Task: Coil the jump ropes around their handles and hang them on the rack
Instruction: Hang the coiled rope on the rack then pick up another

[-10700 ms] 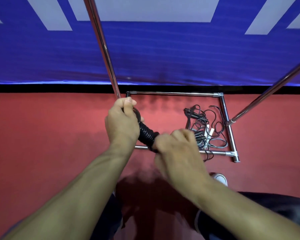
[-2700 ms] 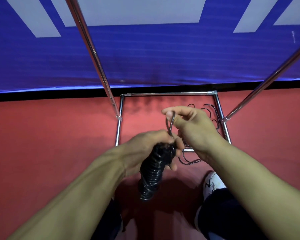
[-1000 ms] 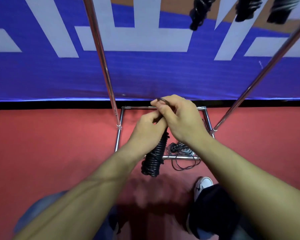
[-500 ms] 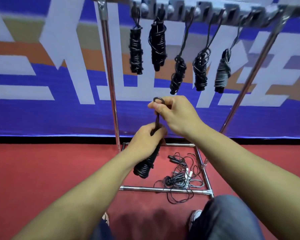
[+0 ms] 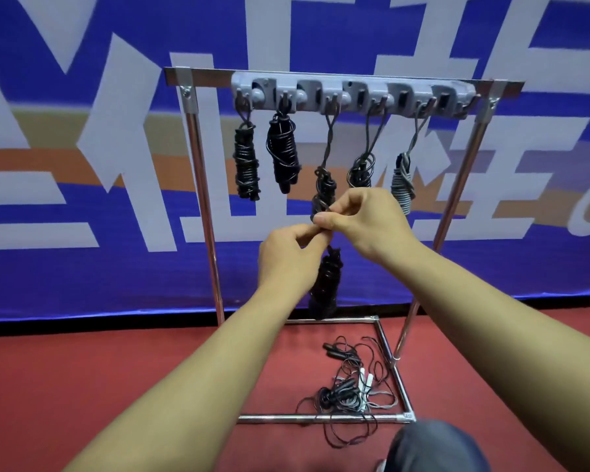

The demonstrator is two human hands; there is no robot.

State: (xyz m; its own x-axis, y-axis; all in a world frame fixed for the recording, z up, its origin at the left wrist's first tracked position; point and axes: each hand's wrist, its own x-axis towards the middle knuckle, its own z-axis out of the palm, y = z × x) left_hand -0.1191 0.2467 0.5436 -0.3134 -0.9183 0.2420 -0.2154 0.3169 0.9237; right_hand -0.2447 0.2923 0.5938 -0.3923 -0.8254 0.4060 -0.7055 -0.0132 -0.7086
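A coiled black jump rope (image 5: 326,284) hangs below my hands in front of the metal rack (image 5: 198,172). My left hand (image 5: 286,260) pinches the rope's top loop from below. My right hand (image 5: 368,223) pinches the same loop just above it. Several coiled ropes hang from the grey hook strip (image 5: 351,95): two black bundles (image 5: 281,155) at the left, two black ones in the middle and a grey one (image 5: 402,185) at the right. Part of the middle bundles is hidden behind my right hand.
A tangle of loose ropes (image 5: 351,390) with black and white handles lies on the red floor inside the rack's base frame (image 5: 321,419). A blue banner (image 5: 82,267) stands behind the rack. My knee (image 5: 433,447) shows at the bottom right.
My view has tilted up from the floor to the whole rack. Both hands have risen with the coiled rope, which now dangles from its loop instead of lying in my left palm.
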